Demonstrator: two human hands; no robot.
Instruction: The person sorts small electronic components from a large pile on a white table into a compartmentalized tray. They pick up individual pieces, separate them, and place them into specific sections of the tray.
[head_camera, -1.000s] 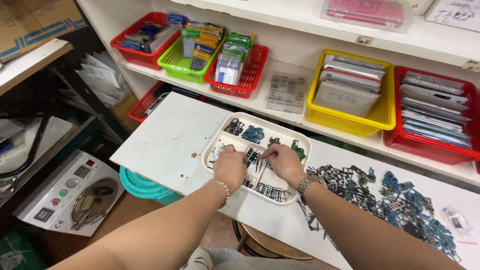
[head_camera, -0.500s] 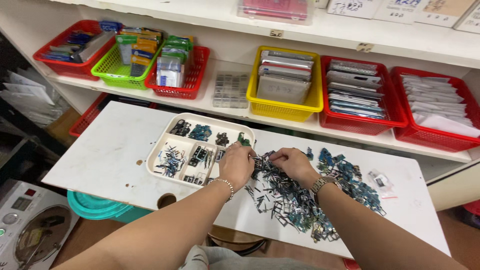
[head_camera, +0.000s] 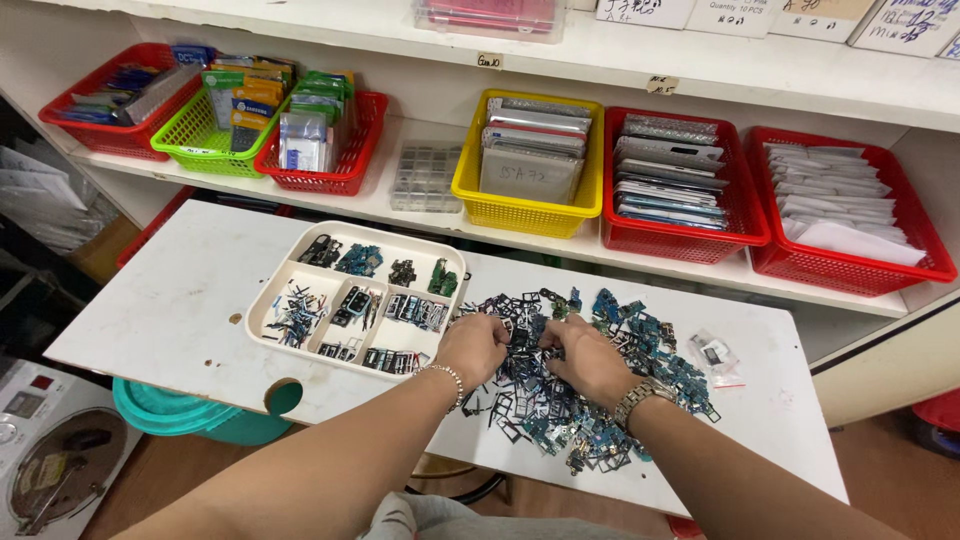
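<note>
A heap of small dark and blue electronic parts (head_camera: 640, 345) lies spread on the white table (head_camera: 170, 320). My left hand (head_camera: 474, 347) and my right hand (head_camera: 585, 360) both rest on the heap's left side, fingers curled into the parts; what each pinches is hidden. A bead bracelet is on my left wrist, a metal watch on my right. Just left of my left hand sits a white divided tray (head_camera: 452, 258) with sorted small parts in several compartments.
Behind the table runs a shelf with a red basket (head_camera: 90, 125), green basket (head_camera: 185, 155), red basket (head_camera: 345, 170), yellow basket (head_camera: 520, 205) and two more red baskets (head_camera: 690, 235) (head_camera: 850, 275). A small clear bag (head_camera: 713, 352) lies right of the heap. A teal bin (head_camera: 170, 415) stands under the table.
My hands left the tray and moved right onto the loose heap. The view swung right, so the tray now sits to the left of my hands.
</note>
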